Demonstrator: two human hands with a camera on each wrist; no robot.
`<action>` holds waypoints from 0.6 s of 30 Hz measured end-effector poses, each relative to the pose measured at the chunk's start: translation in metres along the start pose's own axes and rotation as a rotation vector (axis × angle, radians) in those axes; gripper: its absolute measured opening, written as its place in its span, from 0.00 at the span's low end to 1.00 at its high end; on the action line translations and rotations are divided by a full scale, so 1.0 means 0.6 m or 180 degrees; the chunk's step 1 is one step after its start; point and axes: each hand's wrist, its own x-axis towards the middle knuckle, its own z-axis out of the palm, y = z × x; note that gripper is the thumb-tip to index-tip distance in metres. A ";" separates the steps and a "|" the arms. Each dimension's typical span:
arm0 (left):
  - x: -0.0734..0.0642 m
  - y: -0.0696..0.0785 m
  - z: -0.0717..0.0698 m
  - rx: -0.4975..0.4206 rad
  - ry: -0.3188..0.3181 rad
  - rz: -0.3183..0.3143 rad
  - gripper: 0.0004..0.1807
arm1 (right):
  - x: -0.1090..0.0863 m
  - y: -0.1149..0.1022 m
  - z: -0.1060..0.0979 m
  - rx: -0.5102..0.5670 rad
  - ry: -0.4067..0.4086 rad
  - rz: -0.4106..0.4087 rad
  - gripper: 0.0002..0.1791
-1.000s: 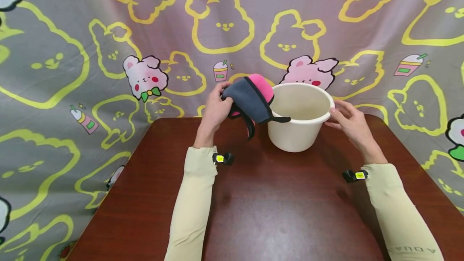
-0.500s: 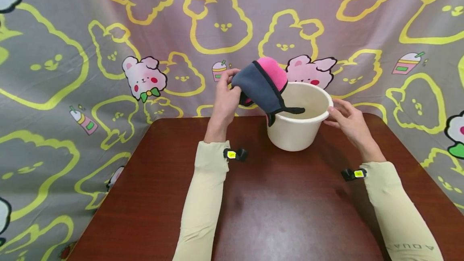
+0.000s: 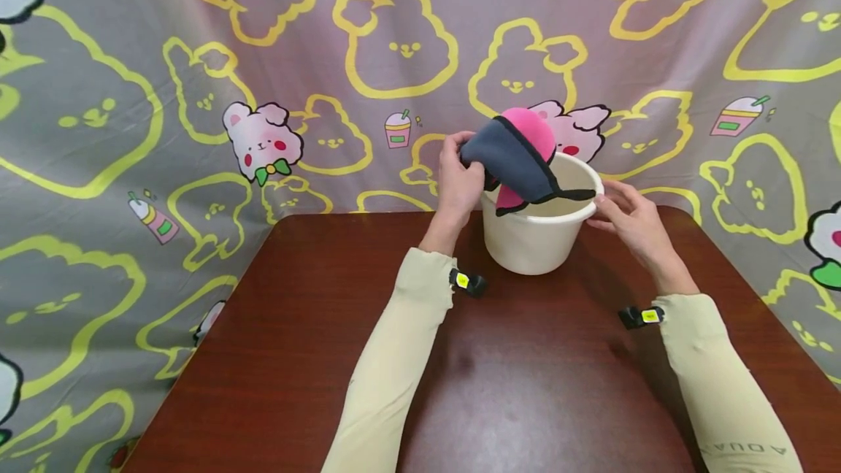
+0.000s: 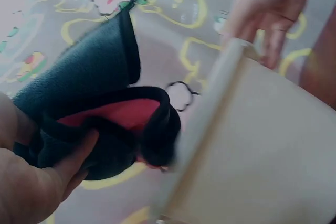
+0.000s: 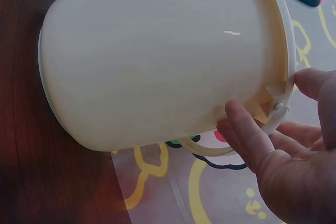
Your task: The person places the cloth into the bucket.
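My left hand (image 3: pixel 460 177) pinches a soft cloth piece (image 3: pixel 509 155), dark blue-grey and bright pink with black edging and a narrow black strap. It is held above the left side of a cream plastic bucket (image 3: pixel 528 247), its lower edge over the near rim. In the left wrist view the cloth piece (image 4: pixel 89 66) is folded, with its pink lining showing. My right hand (image 3: pixel 634 221) holds the bucket's right rim. In the right wrist view, the right hand's thumb (image 5: pixel 310 82) is on the rim and the fingers lie against the outer wall. Much of the bucket's inside is hidden.
The bucket stands upright near the back of a dark reddish-brown table (image 3: pixel 296 356). Its thin handle (image 5: pixel 210 151) hangs down the outside. A grey curtain (image 3: pixel 407 35) with yellow cartoon outlines hangs behind the table and along both sides.
My left hand has carried the cloth piece rightward from beside the bucket to over its opening. The right hand and the bucket have stayed about where they were.
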 end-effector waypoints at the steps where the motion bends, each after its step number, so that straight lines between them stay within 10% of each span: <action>1: 0.000 -0.004 0.005 0.0117 0.0015 -0.0001 0.22 | 0.000 0.000 0.000 -0.0015 0.0002 0.0003 0.36; 7: -0.006 -0.020 0.016 0.0499 -0.0168 -0.0178 0.24 | 0.002 0.001 0.000 -0.0073 0.0020 -0.0008 0.35; 18: -0.006 -0.022 -0.009 0.0024 -0.0471 -0.0238 0.24 | 0.002 0.002 -0.004 0.0091 -0.0061 -0.0055 0.34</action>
